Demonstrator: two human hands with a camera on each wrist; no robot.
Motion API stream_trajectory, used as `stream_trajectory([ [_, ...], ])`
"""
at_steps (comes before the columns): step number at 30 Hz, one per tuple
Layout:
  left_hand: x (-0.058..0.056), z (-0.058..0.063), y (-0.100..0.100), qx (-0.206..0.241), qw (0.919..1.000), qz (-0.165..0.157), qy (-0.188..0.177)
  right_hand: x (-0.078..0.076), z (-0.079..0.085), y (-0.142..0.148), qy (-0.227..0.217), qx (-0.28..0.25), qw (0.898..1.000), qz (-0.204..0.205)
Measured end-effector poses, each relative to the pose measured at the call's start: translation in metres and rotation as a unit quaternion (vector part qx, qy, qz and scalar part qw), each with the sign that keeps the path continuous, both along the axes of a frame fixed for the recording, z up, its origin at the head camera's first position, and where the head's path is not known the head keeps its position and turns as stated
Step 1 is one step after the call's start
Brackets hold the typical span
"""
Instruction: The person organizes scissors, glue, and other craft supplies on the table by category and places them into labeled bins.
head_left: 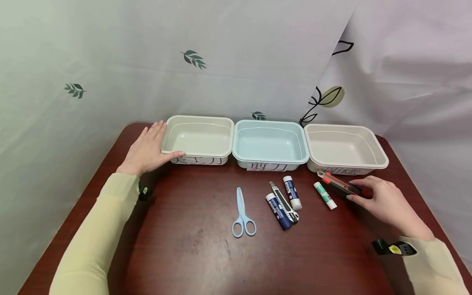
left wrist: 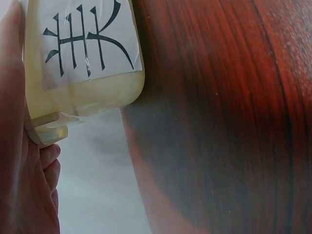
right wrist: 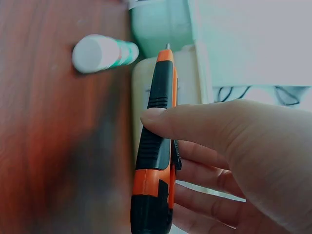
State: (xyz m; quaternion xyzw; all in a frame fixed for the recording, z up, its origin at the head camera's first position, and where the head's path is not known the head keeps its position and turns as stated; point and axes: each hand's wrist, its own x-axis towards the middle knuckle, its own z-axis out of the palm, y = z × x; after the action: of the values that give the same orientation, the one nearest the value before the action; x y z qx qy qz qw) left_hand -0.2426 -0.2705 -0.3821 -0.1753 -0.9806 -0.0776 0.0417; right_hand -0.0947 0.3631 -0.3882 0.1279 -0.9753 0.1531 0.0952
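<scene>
My left hand (head_left: 145, 149) rests at the left end of the left cream bin (head_left: 200, 141), its fingers straight along the side and the thumb on the front rim. Between thumb and fingers, my right hand (head_left: 387, 198) holds a black and red utility knife (head_left: 340, 184). The knife is raised before the right beige bin (head_left: 343, 147), tip pointing left; in the right wrist view its casing (right wrist: 158, 141) looks black and orange, with the thumb pressed on its side. Just left of this knife lies a small green and white glue stick (head_left: 325, 196).
Blue scissors (head_left: 241, 213) lie mid-table. Right of them are a white and black utility knife (head_left: 284, 203) and two dark blue glue sticks, one (head_left: 279, 211) against the knife, another (head_left: 292, 192) behind. A light blue bin (head_left: 271, 145) stands between the other bins. Labels mark the bin fronts.
</scene>
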Motion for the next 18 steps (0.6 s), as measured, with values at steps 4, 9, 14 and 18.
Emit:
stream_trajectory([
  [4, 0.001, 0.0, -0.001, 0.005, 1.0, -0.001, -0.003, 0.001, 0.01, -0.007, 0.037, 0.001, 0.999, 0.02],
  [9, 0.001, 0.0, -0.002, 0.015, 0.9999, -0.001, -0.005, -0.002, 0.02, -0.019, 0.077, -0.014, 0.996, 0.04],
  [14, 0.001, 0.0, -0.001, 0.013, 0.9999, -0.002, -0.005, -0.01, 0.029, -0.035, 0.086, -0.036, 0.995, 0.044],
  [18, 0.001, 0.0, -0.001, 0.011, 0.9999, 0.001, -0.007, -0.02, 0.034, -0.05, 0.087, -0.046, 0.993, 0.059],
])
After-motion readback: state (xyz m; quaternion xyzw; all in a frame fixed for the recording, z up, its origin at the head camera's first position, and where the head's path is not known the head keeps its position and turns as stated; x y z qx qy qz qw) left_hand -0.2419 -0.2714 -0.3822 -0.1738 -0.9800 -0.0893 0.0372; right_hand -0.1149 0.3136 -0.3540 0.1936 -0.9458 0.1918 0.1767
